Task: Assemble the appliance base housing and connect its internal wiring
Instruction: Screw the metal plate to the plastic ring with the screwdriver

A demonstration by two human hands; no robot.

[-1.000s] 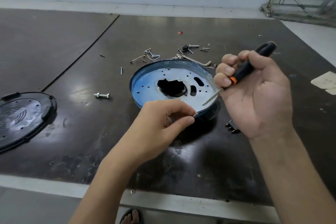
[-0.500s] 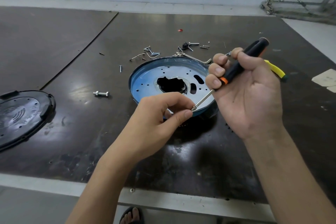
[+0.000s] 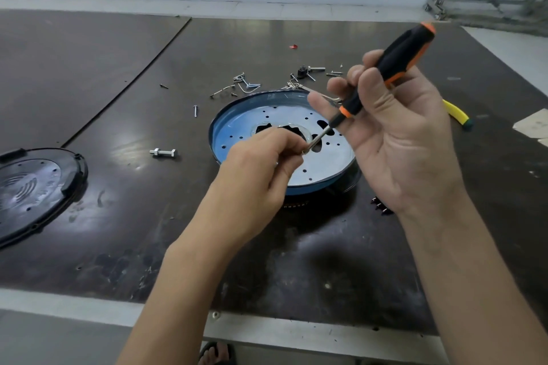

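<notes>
Far to your left, the black cover is lying untouched on the table, and the bolt is sitting where it was a second ago. What is changing is in the middle. Your left hand is pinching a small metal piece between thumb and forefinger, probably a screw, though it is too small to be sure. It is hovering over the base plate, which is resting flat on the table, near the loose screws. A second ago the screwdriver tip was standing apart from that pinch; now it is meeting it. Your right hand is grasping the handle loosely with the fingers curled round it, and it is lifting, uncovering the yellow-handled tool behind it. You are likely seating the piece on the tip, so the fastening itself is not yet beginning. Steady the pinch, or the piece may drop through the plate's centre hole.
</notes>
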